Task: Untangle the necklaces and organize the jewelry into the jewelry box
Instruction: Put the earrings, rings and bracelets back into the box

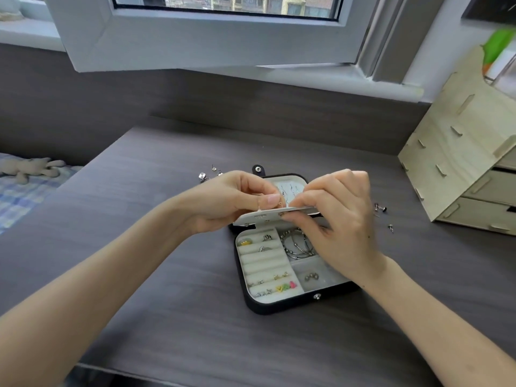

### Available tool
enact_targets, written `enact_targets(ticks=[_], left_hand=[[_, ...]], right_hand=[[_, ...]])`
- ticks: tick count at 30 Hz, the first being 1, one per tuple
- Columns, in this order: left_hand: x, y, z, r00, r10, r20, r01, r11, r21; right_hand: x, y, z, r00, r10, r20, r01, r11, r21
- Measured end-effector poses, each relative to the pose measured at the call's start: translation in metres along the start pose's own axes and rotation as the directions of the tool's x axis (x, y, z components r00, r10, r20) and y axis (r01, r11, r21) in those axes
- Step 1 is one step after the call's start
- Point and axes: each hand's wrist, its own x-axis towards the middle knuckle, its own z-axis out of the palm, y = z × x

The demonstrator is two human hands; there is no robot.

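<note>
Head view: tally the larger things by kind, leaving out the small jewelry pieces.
Hands: 2, left hand pinching an earring, right hand holding the inner panel
Jewelry box: 1
Wooden drawer unit: 1
Plush toy: 1
Total: 5

- Dark wood-grain surface (167, 303) fills the middle.
- Pale wooden drawer unit (458, 163) stands on its right, a blurred green thing (499, 43) on top.
- Open window frame (209, 60) hangs above.
- Grey plush toy (30, 167) lies on the checked bed (19, 202), far left.

Above the open jewelry box (279, 305), right hand (342, 219) grips the white panel (296, 211), left hand (231, 201) pinches a thin wire (279, 204).
</note>
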Motion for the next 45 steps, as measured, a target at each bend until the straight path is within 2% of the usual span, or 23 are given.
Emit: enact_targets(ticks=[8,13,19,22,26,29,35,39,45], left_hand=[[0.000,0.001,-0.001,0.999,0.039,0.036,-0.037,0.999,-0.033],[-0.002,0.004,-0.001,0.998,0.064,-0.005,-0.063,0.997,0.035],[-0.007,0.016,-0.001,0.973,0.220,-0.066,-0.191,0.934,0.301],[-0.005,0.021,-0.001,0.954,0.298,-0.018,-0.251,0.836,0.488],[-0.002,0.029,-0.004,0.959,0.279,0.043,-0.246,0.754,0.610],[0.002,0.033,-0.008,0.963,0.268,0.034,-0.234,0.766,0.598],[0.007,0.037,-0.014,0.994,0.039,0.101,-0.081,0.883,0.462],[0.007,0.035,-0.015,0.997,0.009,0.081,-0.040,0.925,0.377],[0.008,0.038,-0.015,0.999,-0.037,0.028,0.024,0.929,0.370]], right_hand=[[0.001,-0.001,-0.001,1.000,0.004,0.015,-0.004,1.000,-0.001],[0.002,-0.001,-0.002,0.999,0.011,0.030,-0.011,1.000,-0.002],[0.002,-0.003,-0.002,0.999,0.025,0.037,-0.024,1.000,-0.009],[0.003,-0.003,-0.002,0.999,0.027,0.034,-0.027,1.000,-0.008],[0.004,-0.002,0.000,0.999,0.039,0.023,-0.039,0.999,0.003],[0.007,-0.002,0.001,0.998,0.059,0.016,-0.059,0.998,0.022],[0.009,-0.001,0.001,0.997,0.070,0.040,-0.071,0.997,0.036],[0.012,0.001,0.003,0.994,0.096,0.055,-0.098,0.995,0.036],[0.020,0.000,0.002,0.987,0.150,0.061,-0.154,0.986,0.070]])
